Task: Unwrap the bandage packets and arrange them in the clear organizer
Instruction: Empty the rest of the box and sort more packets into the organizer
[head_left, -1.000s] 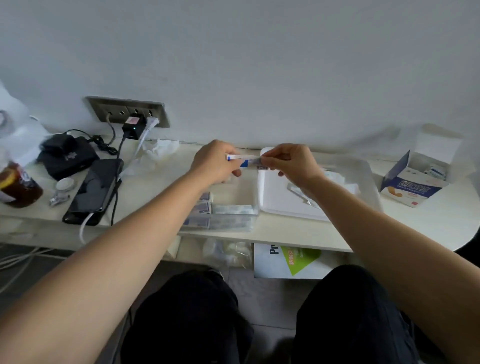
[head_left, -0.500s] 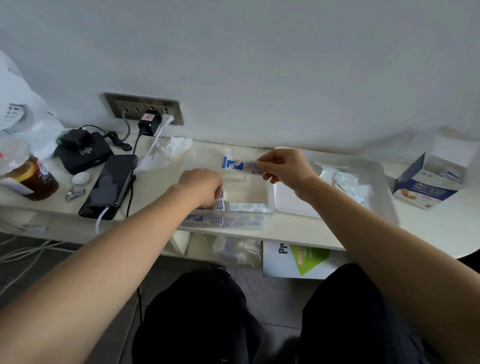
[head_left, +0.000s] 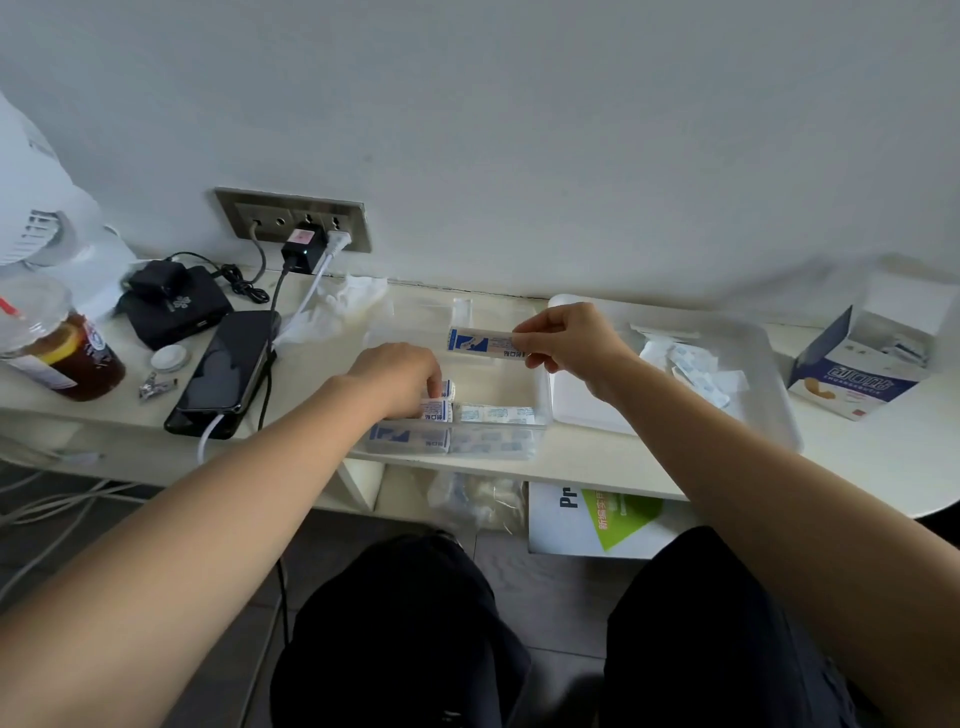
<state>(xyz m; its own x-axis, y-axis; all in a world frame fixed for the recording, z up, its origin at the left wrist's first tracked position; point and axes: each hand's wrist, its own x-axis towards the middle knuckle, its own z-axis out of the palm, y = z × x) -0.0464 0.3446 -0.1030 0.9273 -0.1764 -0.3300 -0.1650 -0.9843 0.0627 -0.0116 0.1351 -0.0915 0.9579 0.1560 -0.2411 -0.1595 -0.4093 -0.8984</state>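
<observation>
A white desk (head_left: 623, 457) runs along a pale wall (head_left: 519, 130). At its front edge sits the organizer (head_left: 540, 415), with packets (head_left: 493, 414) lined up inside. Above its back, the right hand (head_left: 571, 338) pinches one packet (head_left: 480, 343) by its end. The left hand (head_left: 395, 374), which shared that packet a second ago, now reaches into the organizer's left end; its grip is hidden.
</observation>
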